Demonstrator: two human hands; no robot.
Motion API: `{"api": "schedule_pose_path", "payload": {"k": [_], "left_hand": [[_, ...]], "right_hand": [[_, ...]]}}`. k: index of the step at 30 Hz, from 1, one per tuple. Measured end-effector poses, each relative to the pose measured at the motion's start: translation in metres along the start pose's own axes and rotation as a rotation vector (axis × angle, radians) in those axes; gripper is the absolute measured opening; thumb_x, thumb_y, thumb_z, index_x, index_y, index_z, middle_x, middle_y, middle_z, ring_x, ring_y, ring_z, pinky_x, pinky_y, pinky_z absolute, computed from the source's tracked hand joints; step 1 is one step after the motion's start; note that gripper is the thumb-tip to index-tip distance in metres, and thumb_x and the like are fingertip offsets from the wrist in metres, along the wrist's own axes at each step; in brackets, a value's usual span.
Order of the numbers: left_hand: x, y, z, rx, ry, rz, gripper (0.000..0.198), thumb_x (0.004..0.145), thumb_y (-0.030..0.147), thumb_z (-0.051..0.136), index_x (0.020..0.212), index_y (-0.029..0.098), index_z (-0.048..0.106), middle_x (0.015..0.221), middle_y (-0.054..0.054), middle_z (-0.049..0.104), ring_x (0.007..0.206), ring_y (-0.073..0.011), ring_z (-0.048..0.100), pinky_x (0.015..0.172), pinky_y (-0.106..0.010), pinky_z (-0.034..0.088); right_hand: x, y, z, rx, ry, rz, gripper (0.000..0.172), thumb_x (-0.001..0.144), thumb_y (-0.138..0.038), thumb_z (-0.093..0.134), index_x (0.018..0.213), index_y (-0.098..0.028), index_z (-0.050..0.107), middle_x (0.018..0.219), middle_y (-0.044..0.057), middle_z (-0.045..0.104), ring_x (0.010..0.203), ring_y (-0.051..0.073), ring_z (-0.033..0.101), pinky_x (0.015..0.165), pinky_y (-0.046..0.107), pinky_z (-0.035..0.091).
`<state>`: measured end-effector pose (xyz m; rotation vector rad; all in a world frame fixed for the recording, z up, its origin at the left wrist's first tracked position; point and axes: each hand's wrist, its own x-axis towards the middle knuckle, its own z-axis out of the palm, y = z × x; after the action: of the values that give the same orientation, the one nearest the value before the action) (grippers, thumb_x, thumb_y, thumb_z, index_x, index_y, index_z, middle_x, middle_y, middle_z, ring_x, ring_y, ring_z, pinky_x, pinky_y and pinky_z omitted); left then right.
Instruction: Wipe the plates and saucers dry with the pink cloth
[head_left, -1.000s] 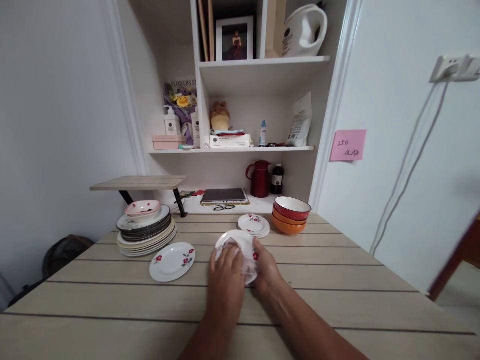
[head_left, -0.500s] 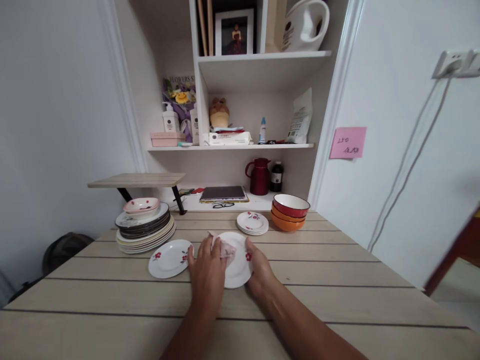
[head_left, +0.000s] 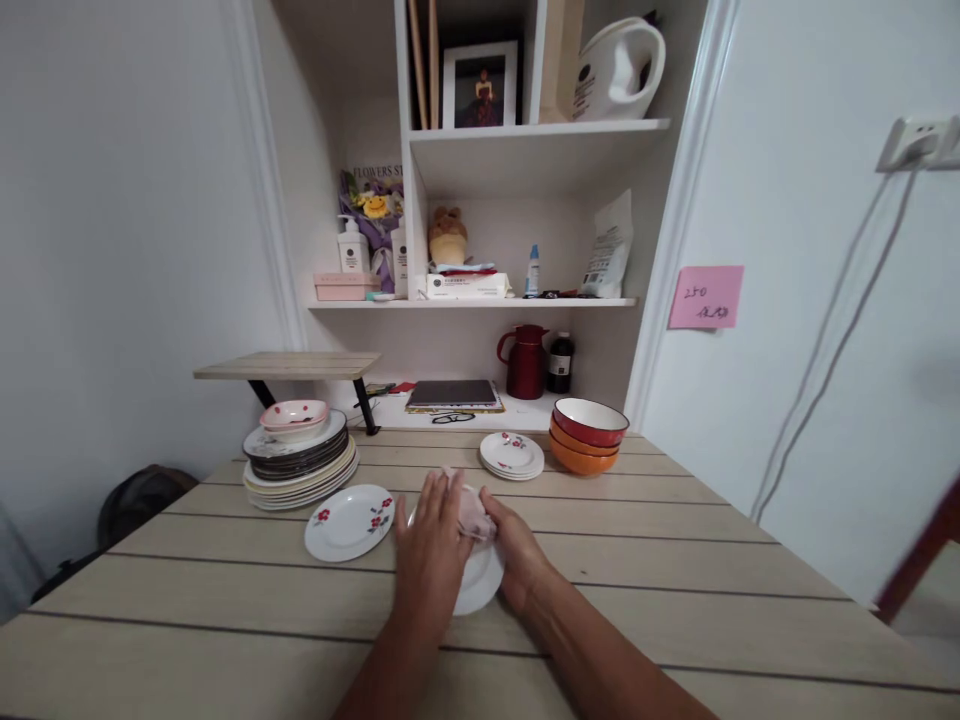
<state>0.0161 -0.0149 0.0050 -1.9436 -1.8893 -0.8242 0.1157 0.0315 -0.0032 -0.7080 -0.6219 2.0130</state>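
Note:
A small white plate (head_left: 480, 587) is held up just over the table at the centre. My right hand (head_left: 520, 548) grips its right edge, with the thumb near the rim. My left hand (head_left: 433, 535) presses a pale pink cloth (head_left: 474, 517) against the plate's face, its fingers close together over the cloth. Much of the plate is hidden beneath the hand and cloth. Left of my left hand lies another white plate (head_left: 349, 525) with red flowers. Beyond my hands a short stack of small flowered plates (head_left: 512, 455) rests on the table.
Orange and red bowls (head_left: 589, 435) are nested at the back right. At the left stands a tall plate stack (head_left: 300, 470) topped by a pink-dotted bowl (head_left: 295, 418), beside a small raised wooden shelf (head_left: 289, 366). A red jug (head_left: 526, 362) and glasses (head_left: 453, 418) are at the back.
My left hand has slid the cloth across the plate toward the right rim. The plate sits a little lower in view, and the whole view has shifted slightly.

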Motion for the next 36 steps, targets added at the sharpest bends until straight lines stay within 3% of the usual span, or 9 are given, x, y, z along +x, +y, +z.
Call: {"api": "schedule_pose_path", "payload": {"k": [4,10,13,17,20,24,26,30,36], "left_hand": [[-0.001,-0.010,0.003,0.052,0.056,-0.139,0.056,0.084,0.021,0.056,0.138,0.018,0.043,0.135,-0.014,0.057,0.132,-0.0301,0.044,0.109,-0.060,0.027],[-0.004,-0.006,0.010,0.067,0.183,-0.011,0.063,0.079,0.036,0.067,0.137,0.023,0.046,0.147,-0.017,0.040,0.135,-0.0349,0.037,0.106,-0.060,0.031],[-0.004,-0.001,0.003,0.029,0.309,0.047,0.078,0.075,0.045,0.070,0.142,0.022,0.038,0.150,-0.020,0.033,0.138,-0.0357,0.032,0.107,-0.059,0.030],[-0.004,0.007,-0.008,-0.018,0.427,0.202,0.073,0.077,0.047,0.067,0.140,0.022,0.041,0.149,-0.019,0.033,0.138,-0.0344,0.031,0.111,-0.057,0.026],[-0.004,0.010,-0.005,-0.043,0.367,0.225,0.068,0.081,0.034,0.066,0.142,0.020,0.039,0.149,-0.019,0.035,0.139,-0.0331,0.032,0.111,-0.056,0.028],[-0.005,-0.001,0.010,-0.173,0.080,0.335,0.049,0.086,0.015,0.052,0.134,0.021,0.049,0.135,-0.012,0.056,0.126,-0.0239,0.051,0.103,-0.042,0.045],[-0.006,-0.008,0.015,-0.220,0.013,0.371,0.047,0.087,0.009,0.044,0.130,0.023,0.055,0.131,-0.009,0.060,0.121,-0.0202,0.056,0.100,-0.037,0.049],[-0.006,-0.012,0.015,-0.232,0.029,0.433,0.047,0.088,0.009,0.041,0.129,0.025,0.055,0.131,-0.007,0.061,0.121,-0.0188,0.056,0.101,-0.036,0.049],[0.001,-0.006,0.002,-0.067,0.203,0.375,0.041,0.088,0.008,0.041,0.122,0.020,0.060,0.124,-0.008,0.065,0.122,-0.0216,0.056,0.112,-0.048,0.037]], "right_hand": [[0.002,-0.012,-0.003,0.065,0.065,-0.014,0.044,0.091,-0.045,0.048,0.110,-0.008,0.065,0.083,0.011,0.076,0.078,0.024,0.072,0.082,0.038,0.053],[0.002,-0.038,-0.011,0.205,0.016,-0.053,0.048,0.095,-0.044,0.039,0.119,-0.008,0.060,0.092,0.012,0.076,0.084,0.025,0.072,0.086,0.040,0.051],[-0.001,-0.041,-0.009,0.251,-0.006,-0.053,0.054,0.096,-0.045,0.036,0.126,-0.006,0.055,0.097,0.014,0.075,0.088,0.026,0.071,0.089,0.042,0.050],[-0.007,-0.041,-0.004,0.248,-0.028,-0.047,0.057,0.096,-0.047,0.035,0.127,-0.003,0.054,0.100,0.016,0.074,0.089,0.027,0.071,0.091,0.042,0.049],[-0.006,-0.037,-0.002,0.236,-0.036,-0.037,0.054,0.096,-0.047,0.036,0.121,-0.005,0.058,0.098,0.015,0.074,0.088,0.025,0.071,0.089,0.041,0.050],[0.002,-0.024,-0.005,0.214,0.039,-0.035,0.044,0.093,-0.045,0.046,0.106,-0.007,0.065,0.084,0.011,0.075,0.074,0.022,0.071,0.081,0.035,0.053],[0.004,-0.020,-0.006,0.189,0.062,-0.014,0.043,0.092,-0.045,0.048,0.097,-0.006,0.067,0.077,0.011,0.074,0.067,0.020,0.070,0.077,0.032,0.054],[-0.002,-0.018,-0.003,0.142,0.038,0.014,0.042,0.089,-0.046,0.053,0.092,-0.006,0.067,0.074,0.011,0.074,0.068,0.020,0.070,0.076,0.031,0.055],[-0.008,-0.015,0.006,0.104,-0.018,0.009,0.036,0.088,-0.041,0.056,0.103,-0.010,0.066,0.082,0.008,0.075,0.073,0.020,0.071,0.080,0.032,0.053]]}}
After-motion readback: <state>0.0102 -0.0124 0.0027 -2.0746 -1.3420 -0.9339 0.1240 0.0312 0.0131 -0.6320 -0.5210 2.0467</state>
